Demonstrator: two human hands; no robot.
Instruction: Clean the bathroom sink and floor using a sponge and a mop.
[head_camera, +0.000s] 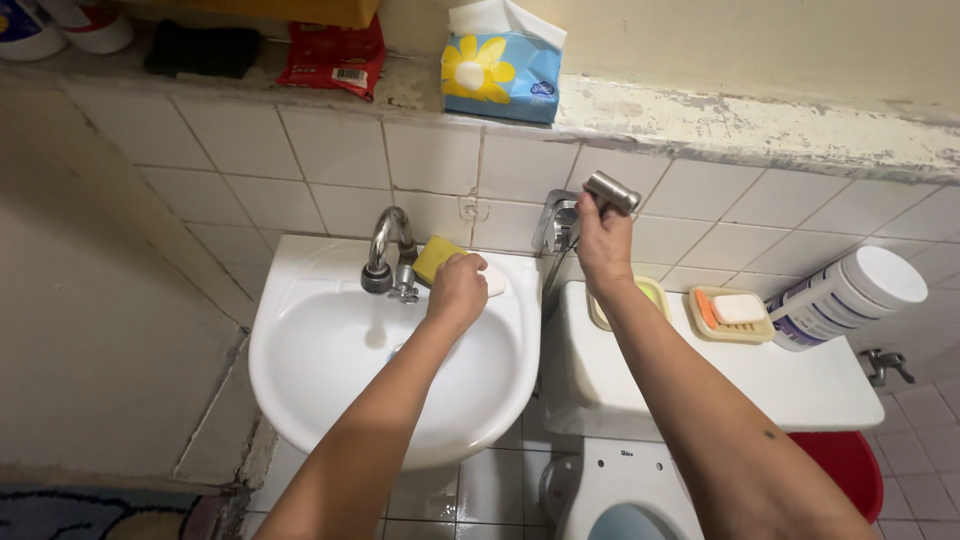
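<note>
My left hand (457, 290) grips a yellow sponge (436, 257) and presses it on the back rim of the white sink (300, 330), just right of the metal tap (388, 250). A white soap bar peeks out from under that hand. My right hand (603, 240) is raised against the tiled wall and holds the metal spray head (610, 190) beside its wall holder (555, 222), with the hose hanging down below it.
A white toilet tank (800, 385) stands right of the sink, carrying a soap dish with a white bar (738, 310) and a lying white canister (850, 295). A tissue box (500, 65) and red packet (333, 55) sit on the ledge. A red bucket (845, 465) stands low right.
</note>
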